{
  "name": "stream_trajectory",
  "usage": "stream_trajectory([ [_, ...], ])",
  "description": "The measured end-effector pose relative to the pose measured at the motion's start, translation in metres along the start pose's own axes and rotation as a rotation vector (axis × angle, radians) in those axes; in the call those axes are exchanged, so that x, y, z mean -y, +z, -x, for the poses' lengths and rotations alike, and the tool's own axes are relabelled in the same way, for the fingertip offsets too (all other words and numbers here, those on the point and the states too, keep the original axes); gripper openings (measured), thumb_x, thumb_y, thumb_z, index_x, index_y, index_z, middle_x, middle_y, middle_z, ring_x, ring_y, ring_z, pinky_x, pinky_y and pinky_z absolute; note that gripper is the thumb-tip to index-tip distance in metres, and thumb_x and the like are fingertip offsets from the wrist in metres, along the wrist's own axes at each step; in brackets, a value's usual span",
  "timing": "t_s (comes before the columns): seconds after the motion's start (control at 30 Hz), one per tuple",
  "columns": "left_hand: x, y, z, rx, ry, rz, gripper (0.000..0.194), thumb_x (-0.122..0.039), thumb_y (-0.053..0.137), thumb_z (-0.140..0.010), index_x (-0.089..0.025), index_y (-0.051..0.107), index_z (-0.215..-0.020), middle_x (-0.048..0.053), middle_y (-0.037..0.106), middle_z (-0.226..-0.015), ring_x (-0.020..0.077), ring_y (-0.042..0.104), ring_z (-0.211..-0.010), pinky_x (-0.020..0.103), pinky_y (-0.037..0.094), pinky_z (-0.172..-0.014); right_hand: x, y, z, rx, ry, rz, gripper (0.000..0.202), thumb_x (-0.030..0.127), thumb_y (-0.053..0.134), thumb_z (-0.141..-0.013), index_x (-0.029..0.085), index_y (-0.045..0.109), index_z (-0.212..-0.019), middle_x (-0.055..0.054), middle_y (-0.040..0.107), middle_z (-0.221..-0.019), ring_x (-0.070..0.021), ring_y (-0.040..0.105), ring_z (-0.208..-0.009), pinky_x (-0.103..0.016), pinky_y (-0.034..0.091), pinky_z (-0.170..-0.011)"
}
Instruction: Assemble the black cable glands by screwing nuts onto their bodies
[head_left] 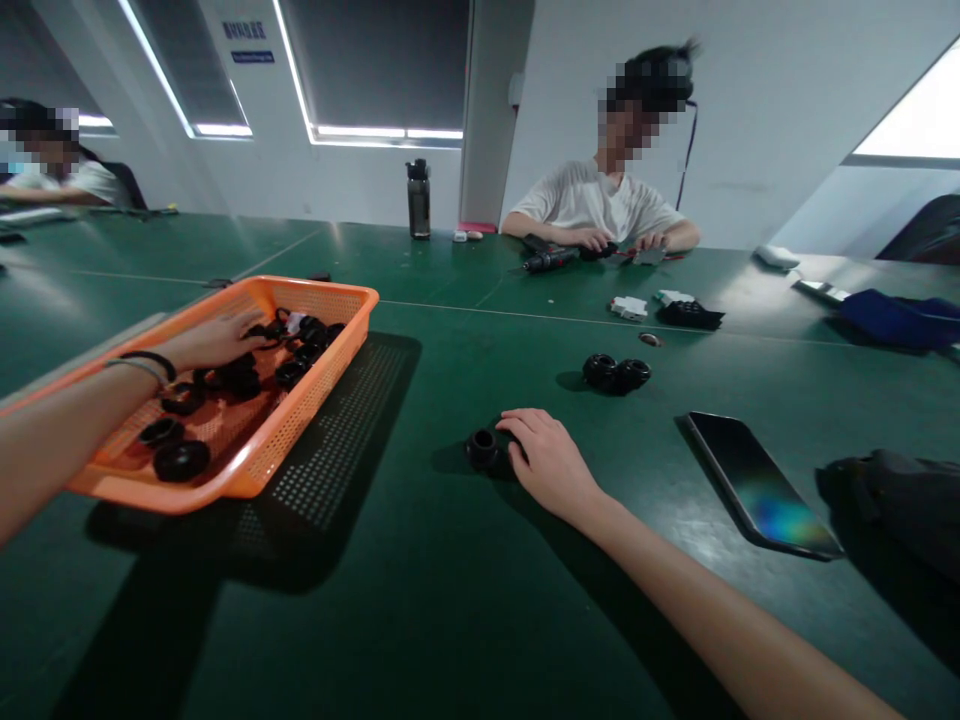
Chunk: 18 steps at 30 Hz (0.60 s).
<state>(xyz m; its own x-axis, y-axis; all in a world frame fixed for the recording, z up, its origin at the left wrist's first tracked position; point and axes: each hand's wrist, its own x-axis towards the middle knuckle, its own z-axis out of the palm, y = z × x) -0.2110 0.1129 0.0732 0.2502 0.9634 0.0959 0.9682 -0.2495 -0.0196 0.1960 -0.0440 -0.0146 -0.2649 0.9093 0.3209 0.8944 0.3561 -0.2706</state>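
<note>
Your left hand (217, 340) reaches into the orange plastic mesh basket (330, 345) at about ten o'clock from you. Its fingers lie flat and spread over the pile of small black round plastic rings (240, 378), most likely so you can feel for one. I cannot tell if it has closed on any ring yet. The basket sits close by that arm, so the parts are easy to reach.

Next, near the middle of the dark green table (420, 560), your right hand (551, 462) rests at about one o'clock. Its fingers curl together around a chunky black plastic round part with a hole in it (484, 448), pressing it to the table, probably to keep it from rolling. The part looks short, fat and shiny.

A pair of matching black round parts (616, 372) sits farther back. A flat black phone (761, 485) lies at three o'clock.
</note>
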Motion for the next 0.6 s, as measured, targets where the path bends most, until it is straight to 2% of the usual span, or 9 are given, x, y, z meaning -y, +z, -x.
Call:
stream_trajectory([
  [0.1, -0.006, 0.005, 0.000, 0.187, 0.032, -0.067, 0.057, -0.045, 0.028, -0.090, -0.004, 0.043, -0.126, 0.014, 0.059, -0.110, 0.0234, 0.054, -0.094, 0.032, 0.041, -0.087, 0.000, 0.000, 0.000, 0.005, 0.000, 0.005, 0.027, 0.009, 0.044, -0.081, 0.015, 0.062, -0.100, -0.012, 0.063, -0.112, -0.0247, 0.055, -0.106, -0.046, 0.046, -0.090],
  [0.13, -0.008, 0.006, -0.002, 0.212, 0.043, -0.081, 0.058, -0.046, 0.028, -0.090, -0.003, 0.044, -0.125, 0.015, 0.058, -0.111, 0.0241, 0.054, -0.095, 0.033, 0.040, -0.088, 0.000, 0.000, 0.000, 0.003, -0.001, 0.008, 0.027, 0.009, 0.043, -0.081, 0.015, 0.062, -0.099, -0.012, 0.063, -0.112, -0.0247, 0.055, -0.105, -0.046, 0.046, -0.090],
  [0.27, -0.005, 0.015, -0.011, 0.087, -0.007, -0.093, 0.047, -0.043, 0.034, -0.088, -0.007, 0.051, -0.113, 0.010, 0.055, -0.109, 0.0230, 0.050, -0.097, 0.034, 0.038, -0.092, -0.001, 0.001, 0.000, -0.006, -0.009, 0.008, 0.027, 0.009, 0.043, -0.080, 0.015, 0.062, -0.099, -0.012, 0.063, -0.111, -0.0248, 0.055, -0.104, -0.046, 0.046, -0.089],
  [0.4, 0.002, 0.021, -0.014, 0.085, -0.022, -0.040, 0.042, -0.045, 0.040, -0.085, -0.011, 0.055, -0.105, 0.006, 0.054, -0.093, 0.0198, 0.051, -0.084, 0.031, 0.039, -0.086, -0.001, 0.001, 0.000, -0.018, -0.013, 0.004, 0.027, 0.010, 0.044, -0.080, 0.017, 0.063, -0.098, -0.011, 0.064, -0.110, -0.0249, 0.056, -0.104, -0.046, 0.046, -0.089],
  [0.5, 0.001, 0.015, -0.010, 0.107, -0.011, -0.027, 0.042, -0.049, 0.041, -0.084, -0.014, 0.055, -0.103, 0.002, 0.057, -0.087, 0.0172, 0.050, -0.077, 0.027, 0.039, -0.079, -0.001, 0.001, 0.000, -0.011, -0.010, 0.004, 0.027, 0.009, 0.044, -0.080, 0.016, 0.063, -0.099, -0.011, 0.064, -0.111, -0.0251, 0.056, -0.105, -0.046, 0.046, -0.089],
  [0.6, -0.007, 0.000, -0.004, 0.052, -0.009, 0.044, 0.045, -0.052, 0.042, -0.083, -0.015, 0.051, -0.108, 0.000, 0.060, -0.087, 0.0157, 0.049, -0.074, 0.025, 0.039, -0.074, 0.000, 0.000, 0.000, 0.001, -0.003, 0.007, 0.027, 0.009, 0.044, -0.080, 0.015, 0.063, -0.099, -0.012, 0.063, -0.112, -0.0253, 0.055, -0.105, -0.046, 0.046, -0.089],
])
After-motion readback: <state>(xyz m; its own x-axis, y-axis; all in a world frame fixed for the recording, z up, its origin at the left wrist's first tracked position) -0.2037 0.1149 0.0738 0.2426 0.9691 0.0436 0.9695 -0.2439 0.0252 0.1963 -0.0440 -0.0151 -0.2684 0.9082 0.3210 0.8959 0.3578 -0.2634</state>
